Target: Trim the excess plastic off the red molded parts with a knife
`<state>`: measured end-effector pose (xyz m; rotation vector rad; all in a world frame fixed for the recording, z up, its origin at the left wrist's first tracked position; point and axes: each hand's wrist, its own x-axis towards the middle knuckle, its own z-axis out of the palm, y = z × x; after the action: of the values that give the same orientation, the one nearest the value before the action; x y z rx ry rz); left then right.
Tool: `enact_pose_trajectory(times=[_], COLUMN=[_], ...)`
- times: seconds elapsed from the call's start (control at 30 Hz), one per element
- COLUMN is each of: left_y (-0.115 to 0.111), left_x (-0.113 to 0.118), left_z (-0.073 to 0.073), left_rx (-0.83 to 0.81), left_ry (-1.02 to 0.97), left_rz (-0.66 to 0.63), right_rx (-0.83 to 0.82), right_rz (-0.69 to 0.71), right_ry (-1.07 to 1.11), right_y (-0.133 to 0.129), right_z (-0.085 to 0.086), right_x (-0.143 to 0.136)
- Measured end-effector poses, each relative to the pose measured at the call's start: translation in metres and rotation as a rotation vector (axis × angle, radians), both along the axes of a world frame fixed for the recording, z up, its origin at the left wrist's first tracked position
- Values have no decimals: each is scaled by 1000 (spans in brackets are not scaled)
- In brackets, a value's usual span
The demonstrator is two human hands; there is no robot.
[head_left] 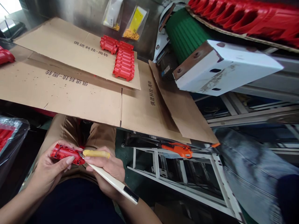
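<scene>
Low over my lap, my left hand [52, 166] is wrapped round a red plastic part [66, 154], roughly cylindrical with ribs and cut-outs. My right hand [108, 169] grips a knife [114, 183] with a long cream handle and black end. Its short metal tip meets the right end of the red part. A yellow cover [96, 153] sits on my right index finger or thumb; I cannot tell which. Similar red parts [123, 63] stand in a row on the cardboard [70, 40] ahead.
Two clear bags [135, 23] with yellow pieces lie behind the cardboard. On the right are a green ribbed conveyor belt [187, 32], a white metal bracket [224, 68] and a tray of red parts [245, 18]. An orange-handled tool [179, 150] hangs below the table edge. A person's denim-clad leg [254, 174] is close by.
</scene>
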<state>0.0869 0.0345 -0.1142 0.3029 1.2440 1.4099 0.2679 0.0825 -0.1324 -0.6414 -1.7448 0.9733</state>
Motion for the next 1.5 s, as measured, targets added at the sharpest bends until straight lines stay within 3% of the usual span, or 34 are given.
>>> enact_pose_trajectory(times=[0.5,0.73,0.8,0.97,1.13,1.23,1.4,1.5], left_y=[1,0,0,4,10,10,9,7], left_x=[-1,-2,-4,-10,-9,-7,-6,-7], left_z=[3,0,-2,-13,-15,-11,-7,-8], left_rx=[18,17,3,62,78,92,86,112], left_ry=[2,39,71,41,37,55,142,200], left_rz=[12,4,-34,-65,-66,-75,-52,-70], right_rx=[-64,-137,-66,353,434,215,-435,-646], right_rz=[-17,95,134,166,139,124,109,164], right_ry=[8,-13,-50,-320,-366,-176,-4,141], right_y=[-4,4,10,21,19,16,11,12], right_z=[1,-2,-1,4,0,-4,-5,-6], right_x=[4,8,11,18,16,11,8,5])
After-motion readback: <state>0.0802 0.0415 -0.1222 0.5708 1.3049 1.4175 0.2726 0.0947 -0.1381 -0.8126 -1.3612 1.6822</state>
